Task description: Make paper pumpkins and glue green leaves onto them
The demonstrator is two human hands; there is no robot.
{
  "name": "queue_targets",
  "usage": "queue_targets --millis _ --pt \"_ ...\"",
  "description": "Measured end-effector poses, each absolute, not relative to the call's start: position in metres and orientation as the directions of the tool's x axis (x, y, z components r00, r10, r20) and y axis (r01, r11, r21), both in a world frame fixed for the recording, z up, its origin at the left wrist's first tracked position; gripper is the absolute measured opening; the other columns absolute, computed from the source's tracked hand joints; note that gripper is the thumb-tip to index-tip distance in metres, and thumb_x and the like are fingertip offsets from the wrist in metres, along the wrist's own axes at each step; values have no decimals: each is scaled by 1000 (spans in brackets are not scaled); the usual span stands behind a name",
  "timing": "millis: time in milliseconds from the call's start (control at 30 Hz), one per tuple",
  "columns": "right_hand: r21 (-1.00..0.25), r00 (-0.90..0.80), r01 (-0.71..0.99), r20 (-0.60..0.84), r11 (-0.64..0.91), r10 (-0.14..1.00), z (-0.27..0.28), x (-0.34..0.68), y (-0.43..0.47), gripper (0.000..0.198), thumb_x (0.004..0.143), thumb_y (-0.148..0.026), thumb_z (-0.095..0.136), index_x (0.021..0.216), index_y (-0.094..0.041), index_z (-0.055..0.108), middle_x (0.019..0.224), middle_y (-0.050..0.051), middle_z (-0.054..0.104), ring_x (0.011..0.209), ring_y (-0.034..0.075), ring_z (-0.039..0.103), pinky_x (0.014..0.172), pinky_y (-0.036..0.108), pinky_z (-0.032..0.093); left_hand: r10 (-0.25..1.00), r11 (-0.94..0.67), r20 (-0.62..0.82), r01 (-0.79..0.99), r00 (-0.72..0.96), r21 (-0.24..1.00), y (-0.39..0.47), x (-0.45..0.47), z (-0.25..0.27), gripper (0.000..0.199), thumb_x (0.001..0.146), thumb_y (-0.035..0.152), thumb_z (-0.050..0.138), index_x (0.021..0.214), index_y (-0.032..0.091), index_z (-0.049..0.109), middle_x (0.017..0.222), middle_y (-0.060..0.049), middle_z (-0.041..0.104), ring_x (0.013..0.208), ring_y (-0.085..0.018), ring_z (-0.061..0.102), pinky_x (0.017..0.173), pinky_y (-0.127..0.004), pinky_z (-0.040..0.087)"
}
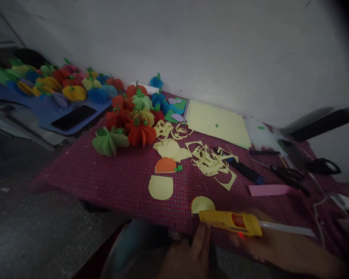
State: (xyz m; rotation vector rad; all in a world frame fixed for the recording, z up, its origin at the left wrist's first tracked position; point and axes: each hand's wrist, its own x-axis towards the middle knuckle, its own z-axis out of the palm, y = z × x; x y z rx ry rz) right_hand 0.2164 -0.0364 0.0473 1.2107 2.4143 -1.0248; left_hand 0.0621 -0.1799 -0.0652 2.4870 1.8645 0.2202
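My right hand (258, 242) is wrapped around a yellow glue gun (221, 219), with a clear glue stick (286, 228) jutting from its back end. A small red light glows on its underside. The nozzle end lies over the lower edge of a pale yellow paper half-circle (203, 204), which shows a thin orange rim. My left hand (189, 252) has its fingers stretched out, their tips at that same lower edge beneath the nozzle. To the left lie a rounded cream paper piece (161, 187) and a folded orange piece (165, 165) with a green tab (178, 168).
Paper pumpkins (141, 131) in several colours crowd the left, more standing on a blue table (58, 112) near a phone (74, 117). Paper scraps (211, 161), a cutter (246, 170), scissors (287, 176), a pink strip (272, 190) and cream sheets (219, 124) cover the checked cloth.
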Motion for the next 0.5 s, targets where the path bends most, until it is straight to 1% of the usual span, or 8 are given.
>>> queue_targets --millis 67,167,300,433,500 --pt "-468 -628 778 -549 419 551 49 214 -37 26 80 -33 51 100 -26 66 78 1 66 49 12 53 41 20 40 958 -281 95 954 272 101 -180 62 -64 54 79 23 54 131 12 44 132 -16 51 52 -14 60 36 -25 48" --pt "-460 -619 785 -571 415 539 53 210 -36 25 82 -32 49 97 -25 67 83 1 66 51 11 54 42 19 40 963 -259 107 959 247 118 -180 62 -63 54 79 21 54 132 13 43 132 -16 51 51 -12 60 36 -23 48" --pt "-461 -612 791 -597 402 519 55 209 -35 27 84 -36 45 94 -23 66 85 2 64 51 11 52 42 20 41 964 -253 111 960 240 118 -180 63 -63 55 79 24 53 132 12 43 132 -20 49 51 -13 59 37 -25 48" --pt "-477 -613 789 -568 388 549 51 213 -36 27 81 -36 50 101 -26 65 84 2 64 49 11 51 42 19 41 963 -254 117 962 242 104 -180 63 -64 55 79 22 53 132 13 43 132 -19 50 49 -13 59 35 -24 48" --pt "-481 -604 794 -548 372 578 49 214 -37 25 80 -35 51 100 -26 65 85 2 64 50 10 51 41 18 40 960 -264 124 960 252 92 -180 63 -64 55 78 22 55 131 13 45 132 -17 50 49 -13 60 35 -25 48"
